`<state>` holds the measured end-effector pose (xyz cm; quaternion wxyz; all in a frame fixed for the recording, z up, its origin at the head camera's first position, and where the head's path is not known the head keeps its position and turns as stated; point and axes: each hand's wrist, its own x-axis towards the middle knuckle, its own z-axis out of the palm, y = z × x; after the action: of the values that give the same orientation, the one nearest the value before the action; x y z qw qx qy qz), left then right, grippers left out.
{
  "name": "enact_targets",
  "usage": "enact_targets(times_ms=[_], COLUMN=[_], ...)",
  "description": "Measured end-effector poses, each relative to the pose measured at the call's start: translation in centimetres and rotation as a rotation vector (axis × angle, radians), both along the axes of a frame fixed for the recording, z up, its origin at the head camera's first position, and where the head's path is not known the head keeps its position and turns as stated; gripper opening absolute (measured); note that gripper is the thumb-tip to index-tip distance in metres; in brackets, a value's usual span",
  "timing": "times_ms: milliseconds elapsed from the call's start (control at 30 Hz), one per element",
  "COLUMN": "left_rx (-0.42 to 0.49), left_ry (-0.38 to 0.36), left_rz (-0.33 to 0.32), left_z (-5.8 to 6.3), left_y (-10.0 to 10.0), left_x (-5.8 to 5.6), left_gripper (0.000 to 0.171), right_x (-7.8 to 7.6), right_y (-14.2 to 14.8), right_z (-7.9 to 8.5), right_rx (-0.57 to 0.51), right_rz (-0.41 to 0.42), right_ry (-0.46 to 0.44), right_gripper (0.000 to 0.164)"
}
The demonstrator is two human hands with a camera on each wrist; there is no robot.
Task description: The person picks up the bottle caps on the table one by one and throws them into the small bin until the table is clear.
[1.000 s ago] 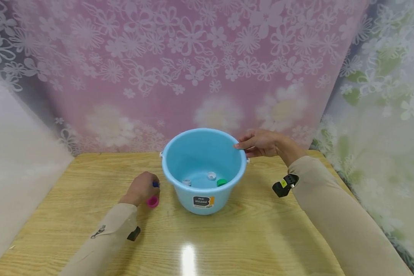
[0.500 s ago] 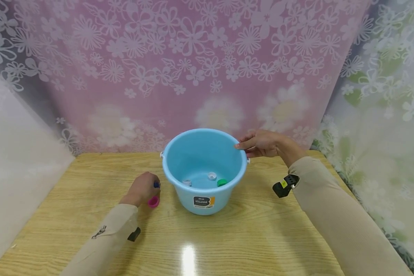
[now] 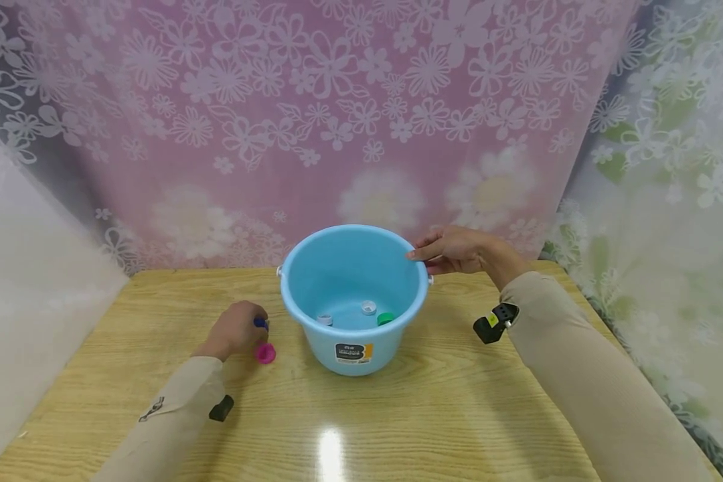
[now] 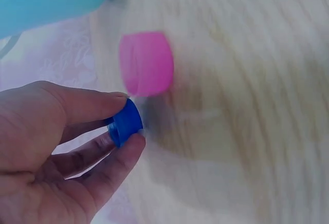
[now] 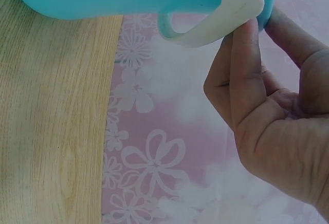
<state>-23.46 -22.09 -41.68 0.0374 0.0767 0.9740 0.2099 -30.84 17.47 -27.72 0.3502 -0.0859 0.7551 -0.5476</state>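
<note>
Between thumb and fingertips my left hand [image 3: 236, 329] pinches a blue bottle cap [image 4: 126, 123], just left of the bucket. A pink cap [image 3: 266, 353] lies on the table close by that hand; in the left wrist view the pink cap [image 4: 147, 63] appears just beyond the blue one. The light blue bucket [image 3: 352, 348] stands upright in the middle of the table. My right hand [image 3: 454, 250] grips its rim at the right, thumb over the edge, fingers beneath near the white handle [image 5: 221, 21]. Inside the bucket sit a green cap [image 3: 385, 318] and two white caps, one white cap [image 3: 369, 307] farther back.
The wooden table [image 3: 458, 415] ends at the back against a pink floral curtain [image 3: 361, 134]. Pale cloth hangs on both sides. A label [image 3: 353, 353] is on the bucket's front.
My left hand has shifted slightly left, away from the bucket, with the blue cap between its fingers. More of the pink cap shows now. The right hand stays on the rim.
</note>
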Motion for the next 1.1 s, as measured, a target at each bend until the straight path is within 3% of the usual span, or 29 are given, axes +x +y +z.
enact_targets(times_ms=[100, 233, 500, 800, 1100], left_rx=[-0.001, -0.014, 0.055, 0.056, 0.116], left_ry=[0.027, 0.127, 0.167, 0.295, 0.35], left_rz=[-0.001, -0.053, -0.011, -0.017, -0.09], left_z=[0.8, 2.4, 8.0, 12.8, 15.4], left_y=[-0.9, -2.1, -2.7, -1.1, 1.9], left_x=[0.2, 0.1, 0.1, 0.7, 1.2], left_gripper=[0.026, 0.023, 0.035, 0.034, 0.032], right_x=[0.0, -0.1, -0.1, -0.2, -0.3], right_y=[0.0, -0.1, -0.2, -0.2, -0.2], right_z=[0.0, 0.0, 0.2, 0.0, -0.1], right_rx=[0.001, 0.005, -0.006, 0.001, -0.008], right_rz=[-0.002, -0.016, -0.021, -0.012, -0.02], right_ry=[0.001, -0.005, -0.008, -0.005, -0.012], right_gripper=[0.032, 0.032, 0.031, 0.031, 0.031])
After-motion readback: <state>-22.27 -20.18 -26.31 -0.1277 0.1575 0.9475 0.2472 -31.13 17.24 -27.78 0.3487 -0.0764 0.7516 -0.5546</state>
